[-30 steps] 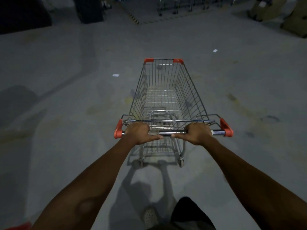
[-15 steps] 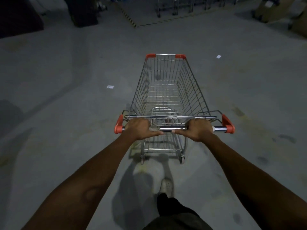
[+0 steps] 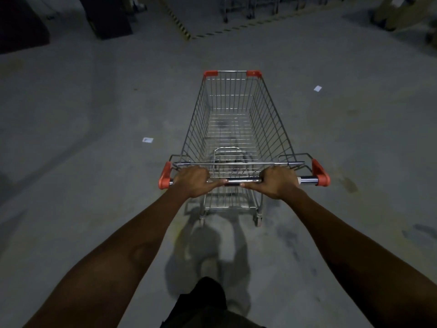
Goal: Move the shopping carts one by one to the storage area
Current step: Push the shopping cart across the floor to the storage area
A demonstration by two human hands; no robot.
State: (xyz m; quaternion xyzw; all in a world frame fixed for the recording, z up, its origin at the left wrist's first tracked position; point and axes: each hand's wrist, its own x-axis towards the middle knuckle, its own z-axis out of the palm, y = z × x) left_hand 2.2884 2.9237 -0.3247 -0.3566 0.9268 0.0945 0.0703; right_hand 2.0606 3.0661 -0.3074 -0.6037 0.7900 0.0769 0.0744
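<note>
An empty wire shopping cart (image 3: pixel 269 119) with orange corner caps stands straight ahead of me on a grey concrete floor. Its chrome handle bar (image 3: pixel 243 181) runs between two orange end pieces. My left hand (image 3: pixel 192 182) grips the left part of the bar. On the right part, my right hand (image 3: pixel 275 182) grips it too. Both arms are stretched out in front of me. More carts (image 3: pixel 238 8) stand at the far top, behind a yellow-black striped floor line (image 3: pixel 179 24).
A dark pillar (image 3: pixel 108 17) stands at the far left and a dark block (image 3: pixel 21 27) at the left edge. Beige objects (image 3: pixel 399 13) sit at the far right. Two paper scraps (image 3: pixel 147 140) lie on the floor either side of the cart.
The cart and I have rolled forward across the floor. The paper scraps have slid nearer, and the striped line and the far carts are closer. Both hands keep the same grip.
</note>
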